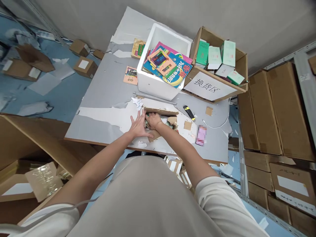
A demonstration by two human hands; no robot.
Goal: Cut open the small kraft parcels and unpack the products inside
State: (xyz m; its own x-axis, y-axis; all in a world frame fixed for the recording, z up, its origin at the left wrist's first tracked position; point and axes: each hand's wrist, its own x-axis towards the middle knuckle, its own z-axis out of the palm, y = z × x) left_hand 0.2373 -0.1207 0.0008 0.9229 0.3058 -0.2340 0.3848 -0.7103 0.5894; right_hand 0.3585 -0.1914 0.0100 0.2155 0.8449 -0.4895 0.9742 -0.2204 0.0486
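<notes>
A small opened cardboard box (161, 111) lies near the front edge of the grey table (98, 89), its flaps folded out. My left hand (138, 125) rests against the left end of this box, fingers spread and thumb stretched along the near flap. My right hand (154, 120) reaches down into the box with its fingers curled. What those fingers grip is hidden. Some greenish and clear contents (169, 123) show inside the box, to the right of my right wrist; I cannot make out what they are.
A white foam box (158, 85) of books stands behind, beside a carton (222, 84) holding green and white boxes. To the right lie a utility knife (189, 113), a phone (201, 135) and a white cable (217, 127). Large cartons (276, 108) fill the right-hand shelf.
</notes>
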